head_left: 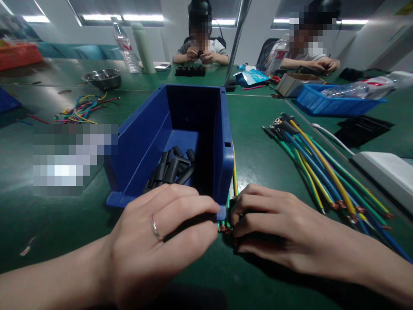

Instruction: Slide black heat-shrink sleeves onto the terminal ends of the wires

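Observation:
A dark blue plastic bin (142, 146) stands in front of me, its low front side towards me. Several short black sleeves (171, 170) lie inside it. My left hand (167, 241), with a ring on one finger, is curled across the bin's front lip; its fingertips reach the right front corner, and what they hold is hidden. Just right of that corner, my right hand (267, 219) has its fingers bent in around the yellow and green wires (235, 172) beside the bin. Bare copper ends (226, 230) of these wires show between my two hands.
To the right lies a bundle of yellow, green and blue wires (309, 159) with ring terminals. Beyond are a light blue tray (338, 101) and a white box (383, 172). Thin wires (84, 107) and a metal bowl (102, 79) are at left. Two people sit across the table.

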